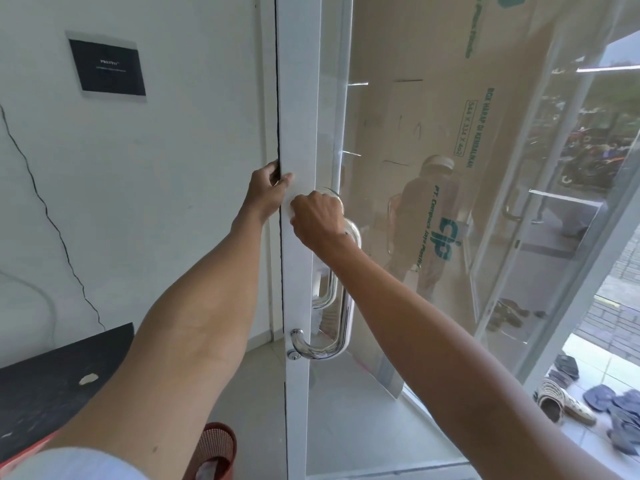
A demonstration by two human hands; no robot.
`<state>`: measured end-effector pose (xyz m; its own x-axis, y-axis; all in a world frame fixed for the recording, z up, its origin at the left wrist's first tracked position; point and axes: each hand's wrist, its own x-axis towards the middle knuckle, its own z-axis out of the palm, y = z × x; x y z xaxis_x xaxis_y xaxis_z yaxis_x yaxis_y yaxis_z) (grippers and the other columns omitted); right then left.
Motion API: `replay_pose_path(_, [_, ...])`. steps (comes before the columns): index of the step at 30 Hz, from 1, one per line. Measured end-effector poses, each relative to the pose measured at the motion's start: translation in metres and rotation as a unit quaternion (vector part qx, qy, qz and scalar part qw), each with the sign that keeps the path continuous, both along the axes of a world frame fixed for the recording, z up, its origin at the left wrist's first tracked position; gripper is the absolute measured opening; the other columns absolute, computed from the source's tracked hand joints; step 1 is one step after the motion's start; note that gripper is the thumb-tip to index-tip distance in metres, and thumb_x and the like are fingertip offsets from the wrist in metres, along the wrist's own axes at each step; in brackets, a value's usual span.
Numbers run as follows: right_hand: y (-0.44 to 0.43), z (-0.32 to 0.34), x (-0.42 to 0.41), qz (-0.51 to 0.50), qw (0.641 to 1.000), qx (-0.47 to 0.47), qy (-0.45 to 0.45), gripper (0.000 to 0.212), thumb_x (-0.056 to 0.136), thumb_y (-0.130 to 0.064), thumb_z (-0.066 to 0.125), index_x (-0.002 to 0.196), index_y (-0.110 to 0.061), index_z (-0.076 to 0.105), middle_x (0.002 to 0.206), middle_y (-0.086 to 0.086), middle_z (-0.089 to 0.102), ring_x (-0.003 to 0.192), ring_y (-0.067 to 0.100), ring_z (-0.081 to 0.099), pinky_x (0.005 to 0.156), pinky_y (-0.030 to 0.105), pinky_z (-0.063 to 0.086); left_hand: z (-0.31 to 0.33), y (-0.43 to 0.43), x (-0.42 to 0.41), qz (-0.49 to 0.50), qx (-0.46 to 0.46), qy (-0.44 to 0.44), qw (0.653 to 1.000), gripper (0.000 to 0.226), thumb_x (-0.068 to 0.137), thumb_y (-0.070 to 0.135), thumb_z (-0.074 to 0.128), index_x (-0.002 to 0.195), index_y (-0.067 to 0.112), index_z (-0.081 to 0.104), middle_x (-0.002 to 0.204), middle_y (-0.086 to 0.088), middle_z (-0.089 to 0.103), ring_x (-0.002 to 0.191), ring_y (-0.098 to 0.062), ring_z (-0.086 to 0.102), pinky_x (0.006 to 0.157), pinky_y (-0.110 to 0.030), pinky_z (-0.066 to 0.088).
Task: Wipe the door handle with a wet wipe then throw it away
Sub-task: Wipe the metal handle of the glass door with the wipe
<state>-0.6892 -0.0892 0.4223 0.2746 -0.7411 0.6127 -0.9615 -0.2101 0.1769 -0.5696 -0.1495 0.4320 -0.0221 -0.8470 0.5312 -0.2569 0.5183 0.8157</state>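
A polished steel pull handle runs down a white-framed glass door. My right hand is curled round the top of the handle, just below its upper bend. A wet wipe cannot be made out; my fingers hide whatever they hold. My left hand grips the door's edge at the same height, thumb on the front face and fingers wrapped round the back.
A red mesh waste basket stands on the floor at the foot of the door. A dark tabletop juts in at the lower left. Shoes and sandals lie outside the glass. A black sign hangs on the wall.
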Motion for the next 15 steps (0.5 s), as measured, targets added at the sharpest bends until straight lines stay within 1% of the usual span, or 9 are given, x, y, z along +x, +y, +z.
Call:
replay_pose_path(2, [-0.002, -0.002, 0.007, 0.004, 1.000, -0.004, 0.020, 0.005, 0.089, -0.014, 0.059, 0.086, -0.016, 0.062, 0.082, 0.005, 0.066, 0.073, 0.025, 0.065, 0.056, 0.032, 0.033, -0.001, -0.001, 0.002, -0.003, 0.004, 0.004, 1.000, 0.037, 0.097, 0.016, 0.056, 0.134, 0.011, 0.057, 0.114, 0.005, 0.067, 0.108, -0.011, 0.064, 0.104, -0.029, 0.048])
replay_pose_path(4, [-0.005, -0.005, 0.005, 0.011, 0.999, -0.012, 0.028, 0.010, 0.088, -0.011, 0.058, 0.080, -0.018, 0.057, 0.080, 0.005, 0.066, 0.072, 0.026, 0.065, 0.055, 0.032, 0.032, -0.001, -0.001, 0.002, -0.005, 0.002, 0.005, 1.000, 0.038, 0.096, 0.016, 0.056, 0.134, 0.012, 0.057, 0.115, 0.005, 0.067, 0.109, -0.011, 0.064, 0.104, -0.029, 0.047])
replay_pose_path(6, [-0.007, -0.010, -0.007, 0.033, 0.999, -0.033, 0.027, 0.013, 0.089, -0.016, 0.058, 0.077, -0.017, 0.053, 0.076, 0.005, 0.066, 0.070, 0.028, 0.065, 0.054, 0.032, 0.031, -0.002, -0.001, 0.003, -0.006, 0.001, 0.008, 1.000, 0.037, 0.096, 0.015, 0.056, 0.133, 0.012, 0.057, 0.117, 0.004, 0.067, 0.111, -0.011, 0.064, 0.105, -0.029, 0.047])
replay_pose_path(8, [-0.008, -0.016, -0.023, 0.070, 0.995, -0.057, 0.034, 0.012, 0.092, -0.028, 0.055, 0.088, -0.017, 0.059, 0.084, 0.001, 0.069, 0.073, 0.028, 0.066, 0.053, 0.031, 0.031, -0.003, -0.002, 0.003, -0.002, 0.002, 0.006, 1.000, 0.038, 0.096, 0.017, 0.057, 0.133, 0.013, 0.058, 0.119, 0.004, 0.068, 0.112, -0.010, 0.064, 0.105, -0.028, 0.047])
replay_pose_path(9, [-0.007, -0.019, -0.031, 0.087, 0.993, -0.067, 0.043, 0.017, 0.093, -0.034, 0.053, 0.097, -0.020, 0.061, 0.091, -0.004, 0.070, 0.077, 0.026, 0.066, 0.052, 0.030, 0.033, -0.003, -0.002, 0.003, -0.001, 0.004, 0.006, 1.000, 0.038, 0.096, 0.018, 0.057, 0.134, 0.013, 0.058, 0.119, 0.004, 0.068, 0.112, -0.009, 0.064, 0.105, -0.028, 0.046])
replay_pose_path(11, [-0.005, -0.024, -0.044, 0.113, 0.989, -0.086, 0.038, 0.024, 0.092, -0.041, 0.052, 0.109, -0.025, 0.060, 0.101, -0.010, 0.070, 0.084, 0.022, 0.067, 0.053, 0.030, 0.041, -0.002, -0.001, 0.004, -0.003, 0.005, 0.006, 1.000, 0.039, 0.095, 0.019, 0.058, 0.134, 0.013, 0.058, 0.120, 0.003, 0.068, 0.113, -0.009, 0.063, 0.105, -0.027, 0.046])
replay_pose_path(13, [-0.001, -0.027, -0.053, 0.135, 0.985, -0.102, 0.014, 0.026, 0.091, -0.041, 0.054, 0.111, -0.026, 0.062, 0.103, -0.010, 0.070, 0.087, 0.021, 0.067, 0.056, 0.031, 0.047, -0.002, 0.000, 0.003, -0.005, 0.004, 0.006, 1.000, 0.039, 0.096, 0.019, 0.058, 0.134, 0.012, 0.057, 0.121, 0.002, 0.068, 0.113, -0.010, 0.063, 0.105, -0.026, 0.046])
replay_pose_path(15, [0.003, -0.030, -0.057, 0.154, 0.980, -0.120, -0.024, 0.027, 0.088, -0.039, 0.060, 0.110, -0.025, 0.066, 0.104, -0.009, 0.072, 0.088, 0.021, 0.068, 0.055, 0.029, 0.046, -0.002, 0.003, 0.003, -0.003, 0.006, 0.008, 1.000, 0.040, 0.096, 0.018, 0.058, 0.135, 0.010, 0.057, 0.122, 0.000, 0.068, 0.113, -0.010, 0.063, 0.105, -0.025, 0.046])
